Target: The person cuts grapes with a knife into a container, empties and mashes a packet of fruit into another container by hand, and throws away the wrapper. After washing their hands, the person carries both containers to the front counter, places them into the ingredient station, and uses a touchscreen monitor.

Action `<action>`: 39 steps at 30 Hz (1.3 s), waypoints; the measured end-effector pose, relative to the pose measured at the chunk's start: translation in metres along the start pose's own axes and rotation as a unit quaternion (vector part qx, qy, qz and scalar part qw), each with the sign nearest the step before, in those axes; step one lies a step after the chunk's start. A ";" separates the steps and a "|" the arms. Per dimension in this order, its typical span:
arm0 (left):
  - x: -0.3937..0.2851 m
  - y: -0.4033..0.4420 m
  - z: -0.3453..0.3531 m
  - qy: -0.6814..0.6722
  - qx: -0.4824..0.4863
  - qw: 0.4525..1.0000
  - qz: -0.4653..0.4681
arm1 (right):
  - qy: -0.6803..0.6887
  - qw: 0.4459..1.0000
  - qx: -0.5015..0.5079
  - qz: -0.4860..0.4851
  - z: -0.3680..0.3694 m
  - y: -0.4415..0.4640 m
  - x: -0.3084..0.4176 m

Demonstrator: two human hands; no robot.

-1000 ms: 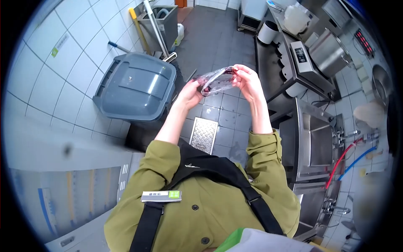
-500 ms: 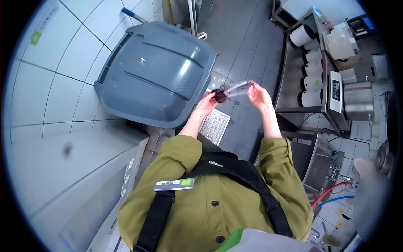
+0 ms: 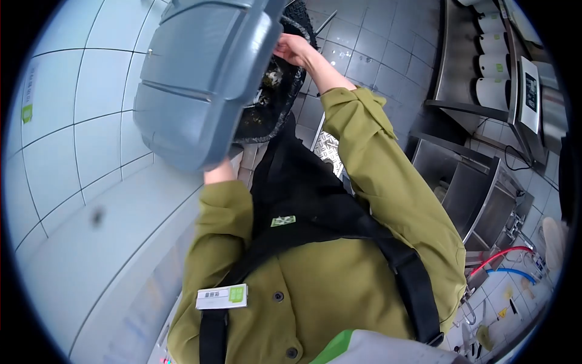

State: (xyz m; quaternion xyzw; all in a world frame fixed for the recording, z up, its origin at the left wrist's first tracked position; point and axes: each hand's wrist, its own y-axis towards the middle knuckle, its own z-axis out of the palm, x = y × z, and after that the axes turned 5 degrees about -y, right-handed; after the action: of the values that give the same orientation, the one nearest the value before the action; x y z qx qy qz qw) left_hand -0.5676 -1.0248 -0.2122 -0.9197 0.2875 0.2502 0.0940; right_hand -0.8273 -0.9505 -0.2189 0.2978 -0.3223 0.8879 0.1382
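The blue-grey lid [image 3: 182, 91] of a large bin is tilted up at the left. My left hand [image 3: 219, 172] reaches under its near edge and holds it up; the fingers are hidden behind the lid, only the wrist side shows. Over the bin's opening is my right hand [image 3: 293, 50], its fingers loosely bent and apart, partly by the lid's rim, with nothing visible in them. Below it, a black bin liner [image 3: 267, 124] lines the bin, with dark and pale waste [image 3: 273, 77] inside.
White tiled wall [image 3: 54, 85] runs along the left. Steel shelving with white containers [image 3: 492, 65] stands at the right, above a steel sink unit [image 3: 454, 176]. A red hose [image 3: 500, 255] and a blue hose [image 3: 509, 276] lie lower right. Grey tiles [image 3: 382, 67] cover the floor.
The lid was down and is now raised, with my left hand at its edge. My right hand has moved over the bin. The clear plastic bag with dark contents, earlier between both hands, is out of sight.
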 end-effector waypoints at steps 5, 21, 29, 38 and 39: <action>0.020 0.007 -0.028 0.092 0.018 0.996 -0.009 | -0.271 0.959 -0.081 0.032 -0.034 -0.051 0.052; 0.034 -0.004 -0.052 0.181 0.042 0.983 0.000 | -0.218 0.960 -0.176 0.024 -0.127 -0.122 0.051; 0.027 0.017 -0.059 0.204 0.044 0.978 0.029 | -0.043 0.949 -0.311 -0.019 -0.221 -0.232 0.030; -0.056 0.000 0.026 0.030 0.071 0.989 0.123 | 0.163 0.878 -0.373 -0.251 -0.283 -0.455 -0.039; -0.074 -0.023 0.046 -0.026 0.099 0.987 0.122 | 0.172 0.871 -0.357 -0.289 -0.279 -0.493 -0.046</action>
State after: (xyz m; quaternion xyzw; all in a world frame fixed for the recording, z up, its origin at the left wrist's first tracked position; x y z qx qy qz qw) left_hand -0.6256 -0.9561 -0.2130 -0.8572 0.4181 0.2537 0.1613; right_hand -0.6985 -0.3984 -0.1772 0.1506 -0.4882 0.6695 0.5392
